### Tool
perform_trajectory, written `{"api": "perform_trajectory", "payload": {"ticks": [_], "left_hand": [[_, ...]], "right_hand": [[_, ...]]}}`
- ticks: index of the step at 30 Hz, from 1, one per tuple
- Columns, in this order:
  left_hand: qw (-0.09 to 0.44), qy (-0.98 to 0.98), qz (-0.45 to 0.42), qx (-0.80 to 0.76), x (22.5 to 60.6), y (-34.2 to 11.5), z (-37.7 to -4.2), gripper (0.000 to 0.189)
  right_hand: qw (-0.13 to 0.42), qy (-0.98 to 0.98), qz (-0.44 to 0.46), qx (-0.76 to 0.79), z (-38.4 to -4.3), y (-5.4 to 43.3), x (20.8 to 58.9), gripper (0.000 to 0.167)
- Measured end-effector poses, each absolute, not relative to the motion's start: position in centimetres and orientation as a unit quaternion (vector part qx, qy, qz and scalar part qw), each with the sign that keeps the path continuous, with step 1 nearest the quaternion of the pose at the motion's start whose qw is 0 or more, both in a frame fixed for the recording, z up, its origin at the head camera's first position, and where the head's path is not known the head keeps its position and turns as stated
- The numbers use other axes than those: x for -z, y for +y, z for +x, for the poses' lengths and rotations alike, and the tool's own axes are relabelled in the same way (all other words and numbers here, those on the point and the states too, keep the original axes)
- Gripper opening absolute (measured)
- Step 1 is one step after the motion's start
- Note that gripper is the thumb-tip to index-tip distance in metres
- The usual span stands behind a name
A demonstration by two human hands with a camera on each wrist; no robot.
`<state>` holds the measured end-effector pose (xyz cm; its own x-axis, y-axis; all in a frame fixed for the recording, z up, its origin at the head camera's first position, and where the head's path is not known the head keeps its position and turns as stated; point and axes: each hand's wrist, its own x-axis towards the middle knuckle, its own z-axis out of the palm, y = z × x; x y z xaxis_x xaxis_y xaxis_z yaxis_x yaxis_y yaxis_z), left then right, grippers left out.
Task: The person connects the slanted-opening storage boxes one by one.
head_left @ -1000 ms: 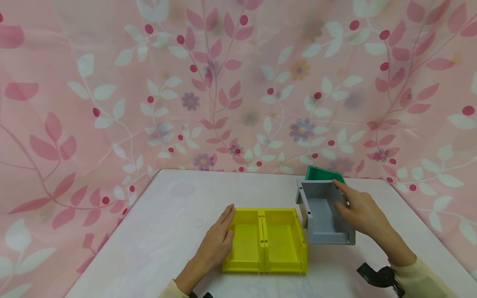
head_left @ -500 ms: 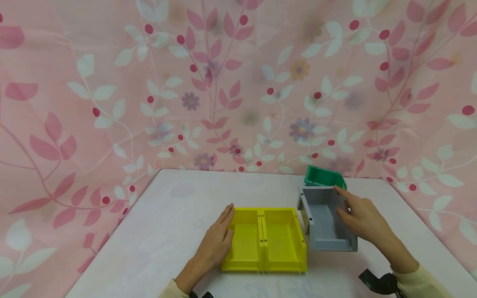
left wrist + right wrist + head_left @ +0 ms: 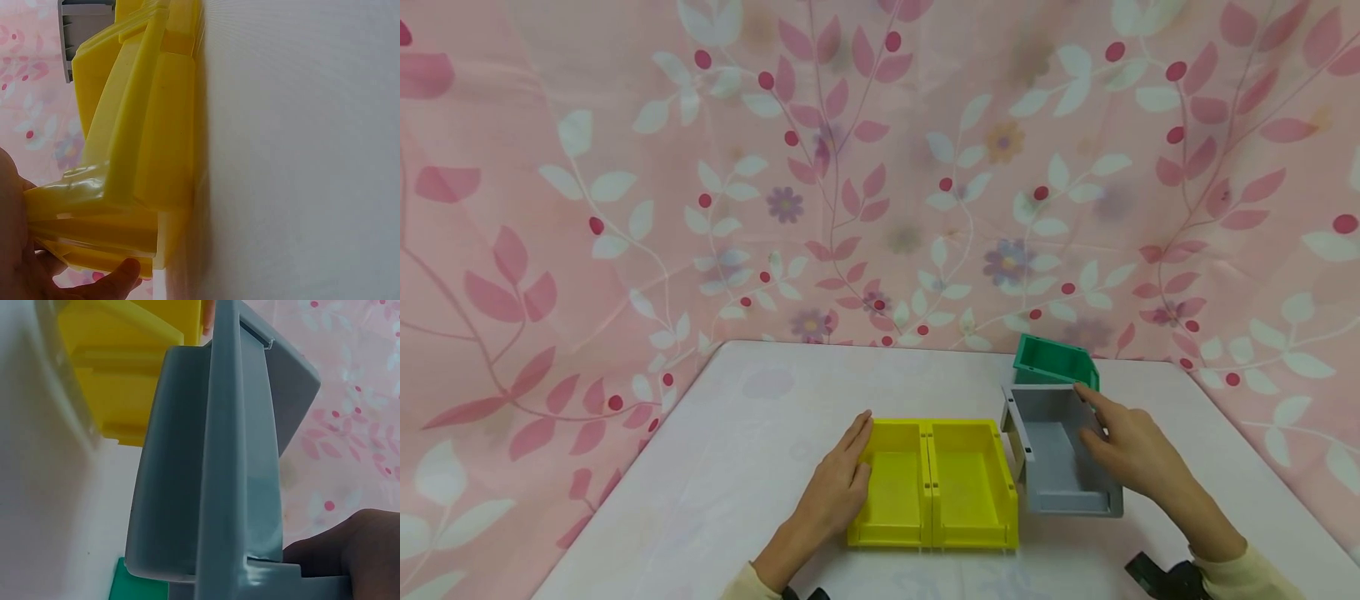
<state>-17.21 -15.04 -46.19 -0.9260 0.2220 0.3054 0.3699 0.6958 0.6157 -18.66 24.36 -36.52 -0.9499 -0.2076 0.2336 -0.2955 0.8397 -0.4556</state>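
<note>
well, from where i stand the person's right hand is pinching the grey bin by its right wall, the thumb dipping inside and the index finger stretched along the rim to the far corner; the other fingers are hidden. the grey bin sits just to the left of that hand, hollow side up, and it is raised off the worktop, with a soft shadow below it.

over on the other side, the left hand lies flat along the outer left wall of the left yellow bin, its fingers straight and pressed together, thumb near the rim. i cannot tell whether the thumb hooks over the edge. the right yellow bin comes next, further to the right of the left hand, and the two yellow bins stand side by side on the worktop with their walls meeting. the grey bin hangs close to the right one's outer wall; whether they touch i can't tell.

beyond the right hand, slightly to its left, the green bin rests near the far edge of the worktop, partly covered by the grey one. a pale sleeve ends behind the right hand, with a black device at the wrist. past both hands rises a pink cloth printed with leaves, red berries and small flowers.
</note>
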Motion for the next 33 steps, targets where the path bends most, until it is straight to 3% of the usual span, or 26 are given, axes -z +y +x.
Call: {"api": "perform_trajectory", "payload": {"ticks": [33], "left_hand": [[0.100,-0.918,-0.153,0.351,46.1,-14.9,-17.1,0.058]], "right_hand": [[0.065,-0.956,0.126,-0.255,-18.8,24.4,38.5,0.063]]}}
